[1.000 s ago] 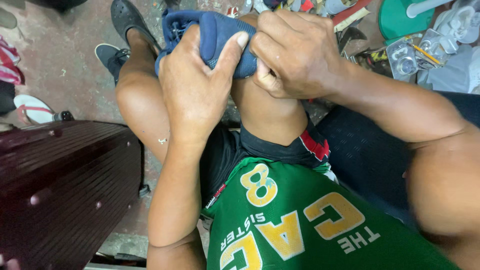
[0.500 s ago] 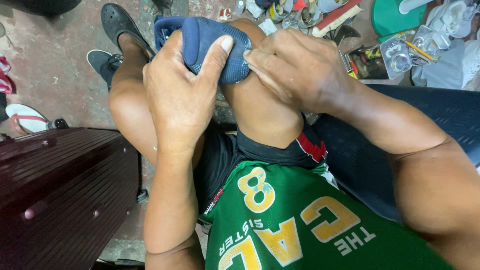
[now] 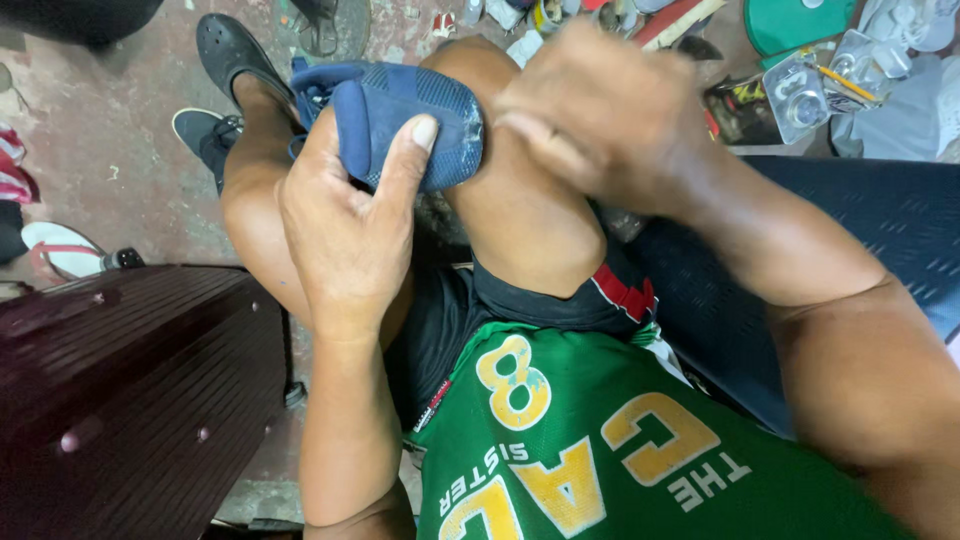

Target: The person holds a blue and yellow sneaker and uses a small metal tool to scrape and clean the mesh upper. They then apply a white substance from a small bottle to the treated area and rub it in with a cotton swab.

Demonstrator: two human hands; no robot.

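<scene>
While the head camera looks straight down over a green jersey with yellow print, the left hand grips a blue shoe that rests against the raised knees, the thumb pressed flat on the textured blue upper and the fingers wrapped around its far side, out of sight. The shoe lies between the two bare legs, tilted, with its darker padded collar turned toward the left hand and its rounded end touching the right knee. The right hand sits just beside that end of the shoe, blurred, its fingers curled tight into a closed fist; whether anything is pinched inside it cannot be told. Both forearms come up from the bottom of the view, the right one crossing over a dark blue seat. Black shorts with a red and white trim show below the knees. To the left stands a dark reddish ribbed case, and beyond it a sandal lies on the worn concrete floor. A black shoe is on the person's foot near the top edge. At the upper right, well apart from the hands, clutter lies on the floor, among it a green round lid and a clear plastic package.
</scene>
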